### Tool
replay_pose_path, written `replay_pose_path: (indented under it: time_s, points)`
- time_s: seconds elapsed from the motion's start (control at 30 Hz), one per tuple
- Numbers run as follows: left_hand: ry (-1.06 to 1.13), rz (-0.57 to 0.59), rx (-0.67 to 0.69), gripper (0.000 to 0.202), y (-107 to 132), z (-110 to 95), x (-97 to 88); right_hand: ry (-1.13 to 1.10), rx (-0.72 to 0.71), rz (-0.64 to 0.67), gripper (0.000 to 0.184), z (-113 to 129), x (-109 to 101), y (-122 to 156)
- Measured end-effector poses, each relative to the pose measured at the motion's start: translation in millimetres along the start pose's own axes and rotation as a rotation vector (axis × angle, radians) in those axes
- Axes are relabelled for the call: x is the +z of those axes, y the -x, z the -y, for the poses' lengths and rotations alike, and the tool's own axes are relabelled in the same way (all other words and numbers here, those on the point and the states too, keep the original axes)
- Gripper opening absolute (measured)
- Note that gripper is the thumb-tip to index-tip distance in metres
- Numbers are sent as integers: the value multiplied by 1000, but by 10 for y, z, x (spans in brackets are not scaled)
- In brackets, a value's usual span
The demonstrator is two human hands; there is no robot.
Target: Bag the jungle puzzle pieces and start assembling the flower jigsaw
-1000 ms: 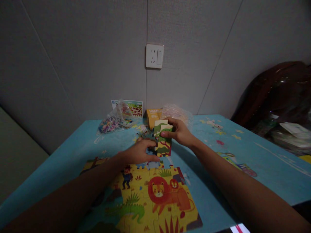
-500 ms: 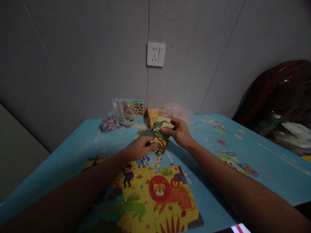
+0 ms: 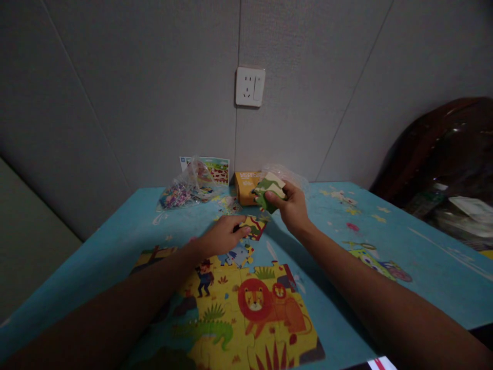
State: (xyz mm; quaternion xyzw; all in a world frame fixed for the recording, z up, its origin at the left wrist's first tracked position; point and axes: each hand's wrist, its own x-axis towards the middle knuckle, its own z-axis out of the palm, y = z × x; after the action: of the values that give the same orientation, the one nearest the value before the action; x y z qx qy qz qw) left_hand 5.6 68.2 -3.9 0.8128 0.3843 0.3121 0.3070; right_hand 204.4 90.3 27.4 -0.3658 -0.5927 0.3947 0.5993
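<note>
My right hand [image 3: 290, 205] is closed on a few green and cream puzzle pieces [image 3: 269, 189], raised above the table in front of the orange box. Between the thumb and fingers of my left hand [image 3: 227, 234] is a yellow puzzle piece [image 3: 254, 226] with green and dark red parts. Below my hands lies a partly joined jigsaw puzzle [image 3: 231, 293] showing lions, a crocodile and a figure in a hat. A piece with a blue elephant [image 3: 238, 255] sits at its upper edge, just under my left hand. My left forearm hides part of the puzzle's left side.
At the back stand an orange box [image 3: 246, 187], a clear plastic bag of puzzle pieces [image 3: 185, 190], a picture sheet [image 3: 217, 170] and another plastic wrapper [image 3: 288, 177]. A grey wall rises behind the blue patterned tablecloth [image 3: 335, 241]. A dark red chair back [image 3: 442, 139] stands at right.
My right hand has moved up and right with the green pieces, away from my left hand. The yellow piece stays in my left hand, now tilted flatter.
</note>
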Motion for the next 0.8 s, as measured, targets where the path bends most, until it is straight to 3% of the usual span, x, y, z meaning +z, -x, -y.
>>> replay_pose_path:
  time_s: [0.1, 0.23, 0.37, 0.47, 0.57, 0.67, 0.73, 0.8]
  points:
    - [-11, -54, -13, 21, -15, 32, 23, -109, 74, 66, 37, 14, -20, -22]
    - [-16, -98, -25, 25, -47, 103, 29, 116, 138, 298, 37, 1, 36, 48]
    - [-19, 90, 65, 20, -44, 18, -180, 218, 149, 349, 37, 9, 87, 104]
    - [-75, 302, 96, 53, -20, -111, -396, 102, 145, 436, 36, 71, 90, 124]
    - [-141, 361, 94, 74, -1, -163, -484, 91, 152, 626, 34, 134, 115, 173]
    - [-94, 421, 58, 58, -18, -126, -449, 232, 88, 746, 33, 155, 168, 237]
    - [-27, 415, 5, 37, -54, -87, -414, 306, 47, 717, 35, 141, 201, 269]
    - [49, 360, -50, 19, -101, -60, -394, 292, 97, 654, 40, 108, 231, 293]
